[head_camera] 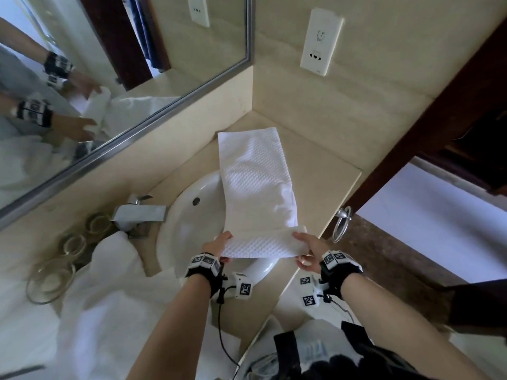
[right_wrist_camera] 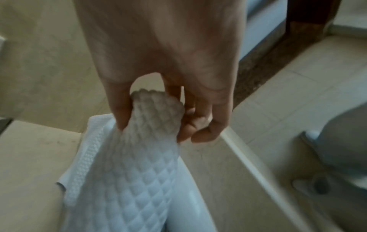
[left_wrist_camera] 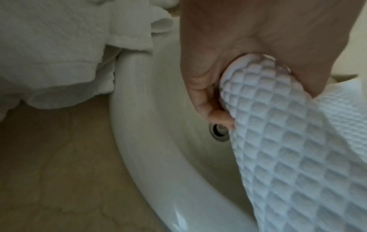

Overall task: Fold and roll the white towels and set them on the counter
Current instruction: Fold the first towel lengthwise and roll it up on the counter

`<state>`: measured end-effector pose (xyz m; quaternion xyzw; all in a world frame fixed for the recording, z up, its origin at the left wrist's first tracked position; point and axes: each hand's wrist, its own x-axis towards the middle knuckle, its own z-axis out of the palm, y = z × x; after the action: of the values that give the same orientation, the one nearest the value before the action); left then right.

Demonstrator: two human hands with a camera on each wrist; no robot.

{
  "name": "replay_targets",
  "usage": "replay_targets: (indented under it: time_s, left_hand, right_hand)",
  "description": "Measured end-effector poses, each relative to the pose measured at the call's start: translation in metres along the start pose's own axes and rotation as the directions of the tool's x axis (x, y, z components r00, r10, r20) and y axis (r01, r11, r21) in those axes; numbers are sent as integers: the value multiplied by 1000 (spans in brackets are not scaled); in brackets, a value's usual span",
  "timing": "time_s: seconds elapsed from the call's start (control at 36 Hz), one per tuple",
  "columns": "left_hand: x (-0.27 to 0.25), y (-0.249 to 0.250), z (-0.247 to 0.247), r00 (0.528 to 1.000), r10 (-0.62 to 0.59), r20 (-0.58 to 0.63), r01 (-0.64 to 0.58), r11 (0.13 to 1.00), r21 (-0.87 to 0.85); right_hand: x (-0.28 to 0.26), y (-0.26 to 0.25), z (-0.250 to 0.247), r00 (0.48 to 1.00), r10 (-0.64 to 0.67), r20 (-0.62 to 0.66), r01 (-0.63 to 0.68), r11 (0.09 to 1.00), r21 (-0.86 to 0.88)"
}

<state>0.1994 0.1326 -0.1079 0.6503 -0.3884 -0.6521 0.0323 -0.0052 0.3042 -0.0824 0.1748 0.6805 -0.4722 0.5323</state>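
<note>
Head view shows 1 white towel [head_camera: 258, 185] with a raised waffle weave, folded into a long narrow strip. Both hands grip its near end, which is turned over into a short roll lying crosswise between them. The left hand [head_camera: 216, 244] holds the roll's left end, and the right hand [head_camera: 308, 249] holds its right end. From that grip the strip runs straight away from the person. Its long axis points toward the corner where the mirror [head_camera: 118, 86] meets the wall. The far end lies flat on the beige counter [head_camera: 323, 171]. The stretch nearest the hands crosses the right side of the white sink [head_camera: 189, 215].

In the left wrist view, the left hand's fingers [left_wrist_camera: 204, 97] curl under the roll with the thumb over it, above the basin and its drain [left_wrist_camera: 219, 131]. In the right wrist view, the right hand's thumb and fingers [right_wrist_camera: 200, 113] pinch the bunched end of the towel, with the rest falling away below the grip.

To the left of the left hand, across the sink, lies 1 loose heap of other white towels [head_camera: 109, 286]. Beyond it stand 3 clear glasses [head_camera: 70, 245] and 1 chrome tap [head_camera: 140, 212]. To the right of the right hand, 1 chrome ring [head_camera: 341, 224] hangs at the counter's edge.
</note>
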Motion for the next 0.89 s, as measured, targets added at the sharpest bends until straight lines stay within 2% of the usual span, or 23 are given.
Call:
replay_targets:
  time_s: [0.06,0.17,0.25,0.33,0.39,0.5,0.56,0.64,0.69,0.75,0.89]
  left_hand:
    - [-1,2,4,1000,-4,-2,4,1000,15]
    - [-3,8,13,995,-70,75,67,997,46]
    - [-3,12,20,984,-83,155,75,996,57]
    - [-4,12,25,985,-95,145,96,995,3]
    - [-4,12,29,978,-112,179,121,992,-41]
    - [-11,17,45,968,-56,245,88,988,-124]
    - [-10,20,54,956,-29,293,72,988,-140]
    - [-5,15,71,945,-13,326,57,990,-126]
    - [-6,14,87,960,-21,278,74,980,-183]
    - [-13,17,105,986,0,168,38,973,-227]
    - [-18,20,156,998,34,45,-20,963,-269]
  right_hand:
    - [2,2,5,1000,9,-29,-7,997,77]
    - [3,-6,11,999,-10,-50,19,985,169]
    - [13,-13,10,997,-18,-75,28,990,135]
    - [19,-17,5,998,-23,-63,29,994,103]
    - [25,-22,-1,998,-28,-55,32,997,64]
    - [41,-32,-10,999,-27,-32,29,999,41]
    - [58,-37,-19,996,-62,-61,65,997,38]
    - [149,-37,-51,987,-107,-124,99,993,-71]
    - [201,-44,-66,982,-122,-147,100,984,-145]
    - [164,-72,-63,982,-138,-127,102,961,-256]
    - [101,-132,-67,970,-157,-184,66,903,-425]
